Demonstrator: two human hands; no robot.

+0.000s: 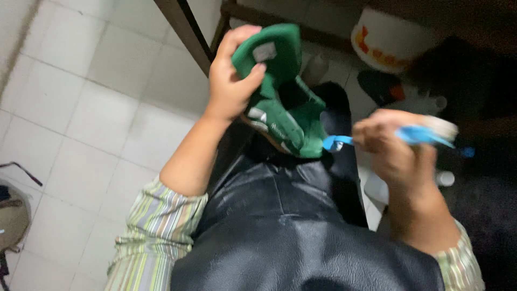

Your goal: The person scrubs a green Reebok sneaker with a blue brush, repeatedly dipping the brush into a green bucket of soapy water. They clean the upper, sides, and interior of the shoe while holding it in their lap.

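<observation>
The person sits over a white tiled floor (91, 124), which lies bare and open on the left side of the view, while the right side is crowded and dark. A dark apron (280, 226) of smooth, glossy, leather-like material covers the lap and fills the lower middle, creased down its centre. The left hand (231, 75) is raised above the lap and clenched around the heel end of a green shoe (280, 102), thumb pressed on the soft fabric upper; the shoe is held in the air, tilted with its sole edge toward the lap, and shows pale patches on its side and a light label near the top. The right hand (393, 148) is closed around the handle of a blue brush (377, 137), whose blue head touches or sits just beside the shoe's lower end; the motion blur hides the bristles. Both sleeves are of striped, pale green cloth. Behind the shoe, dark slanting bars of a frame (186, 32) cross the upper edge, near the left hand. A round white bucket (388, 37) with orange and yellow marks stands at the upper right, with small pale containers blurred near it.
</observation>
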